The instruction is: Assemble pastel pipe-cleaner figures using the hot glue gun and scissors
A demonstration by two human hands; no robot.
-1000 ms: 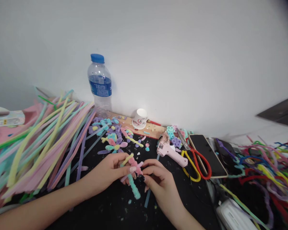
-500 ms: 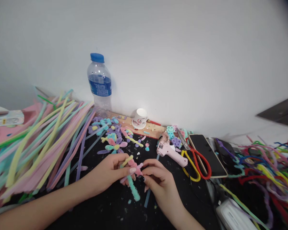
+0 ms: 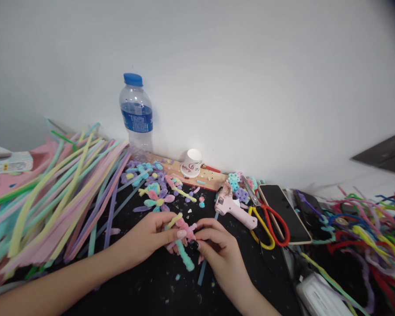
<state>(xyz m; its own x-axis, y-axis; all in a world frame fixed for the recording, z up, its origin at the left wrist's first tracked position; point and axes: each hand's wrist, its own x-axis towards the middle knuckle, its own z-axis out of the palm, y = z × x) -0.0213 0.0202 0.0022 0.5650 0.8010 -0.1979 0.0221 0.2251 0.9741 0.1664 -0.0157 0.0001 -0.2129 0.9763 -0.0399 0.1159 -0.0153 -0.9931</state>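
Observation:
Between both hands is a small pipe-cleaner figure with pink, yellow, lilac and mint-green fuzzy parts. My left hand pinches it from the left, thumb on top, and the fingers hide part of it. From the right, my right hand grips its pink part between thumb and fingers. The mint-green stem hangs down below the hands. Just behind them lies a pipe-cleaner flower with coloured petals. A pink glue gun rests beyond my right hand, with a glue stick sticking out beneath it.
Pastel pipe cleaners spread over the left side. At the back stand a plastic bottle and an upturned paper cup. Scissors, a phone, a white power strip and bright pipe cleaners lie to the right.
The mint-green stem has swung slightly right and up. Both hands stay in nearly the same place, still holding the figure.

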